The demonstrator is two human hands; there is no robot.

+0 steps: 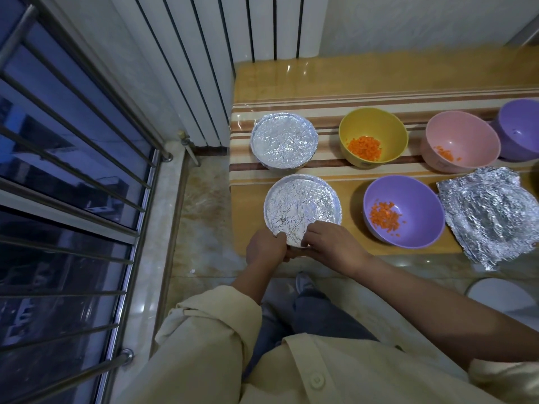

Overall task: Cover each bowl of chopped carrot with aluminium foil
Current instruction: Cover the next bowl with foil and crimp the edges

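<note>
A foil-covered bowl stands at the table's near left corner. My left hand and my right hand both grip its near rim, fingers curled over the foil edge. Behind it sits a second foil-covered bowl. Uncovered bowls hold chopped carrot: a yellow bowl, a pink bowl and a purple bowl. Another purple bowl sits at the far right, its contents not visible. A crumpled stack of foil sheets lies flat to the right of the near purple bowl.
The wooden table with a striped runner stands against a white radiator. A barred window fills the left side. A tiled floor strip lies between window and table. A white round object shows at lower right.
</note>
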